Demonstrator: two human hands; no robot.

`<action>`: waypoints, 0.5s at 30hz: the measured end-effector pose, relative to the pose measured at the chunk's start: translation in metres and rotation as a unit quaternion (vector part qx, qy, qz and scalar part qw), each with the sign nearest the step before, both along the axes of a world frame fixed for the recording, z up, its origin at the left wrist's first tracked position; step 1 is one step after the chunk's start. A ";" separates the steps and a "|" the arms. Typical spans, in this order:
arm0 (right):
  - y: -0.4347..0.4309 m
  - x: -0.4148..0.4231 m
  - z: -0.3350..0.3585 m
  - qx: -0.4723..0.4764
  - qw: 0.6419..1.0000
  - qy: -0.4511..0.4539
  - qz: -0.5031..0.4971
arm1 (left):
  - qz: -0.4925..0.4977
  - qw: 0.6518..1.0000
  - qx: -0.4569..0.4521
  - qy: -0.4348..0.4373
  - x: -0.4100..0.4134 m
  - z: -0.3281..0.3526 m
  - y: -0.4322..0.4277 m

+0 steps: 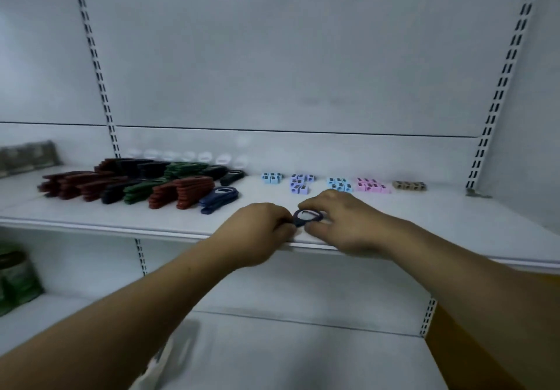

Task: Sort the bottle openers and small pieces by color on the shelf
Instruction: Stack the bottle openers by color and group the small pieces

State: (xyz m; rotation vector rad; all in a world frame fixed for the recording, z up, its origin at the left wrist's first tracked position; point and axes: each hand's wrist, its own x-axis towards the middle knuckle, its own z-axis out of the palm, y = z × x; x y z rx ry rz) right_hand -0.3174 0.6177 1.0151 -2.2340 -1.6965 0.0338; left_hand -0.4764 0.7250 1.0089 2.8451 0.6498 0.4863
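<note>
At the front edge of the white shelf, seen from the head camera, two hands meet over one dark blue bottle opener. The left hand has its fingers curled round the handle end. The right hand pinches the ring end with its fingertips. The opener is just above the shelf edge, near the middle, and apart from all the piles. To the left lie the sorted openers: dark red ones far left, then green ones, a brighter red stack, and a small blue pile nearest the hands. Some black ones lie behind them. To the right sit the small pieces in little groups: light blue, purple, light blue again, pink and tan. A row of white rings stands at the back. It looks like most of the sorting is done, since nearly everything sits with its own color. The opener in the hands has no pile yet, and the blue pile seems the right home for it. The two light blue groups are apart, with purple between them, so they may need to be joined.
</note>
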 end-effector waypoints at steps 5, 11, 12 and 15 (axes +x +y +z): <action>0.017 -0.037 -0.001 -0.030 0.995 -0.085 0.033 | 0.033 0.996 0.058 -0.050 -0.067 -0.025 0.039; 0.041 -0.075 -0.009 0.106 0.953 -0.238 0.153 | 0.066 0.987 0.143 -0.027 -0.124 -0.051 0.077; 0.046 -0.077 -0.008 0.128 0.956 -0.211 0.158 | 0.081 0.986 0.144 -0.030 -0.130 -0.050 0.083; 0.073 -0.078 0.000 0.216 0.949 -0.170 0.153 | 0.134 0.981 0.130 -0.048 -0.147 -0.045 0.105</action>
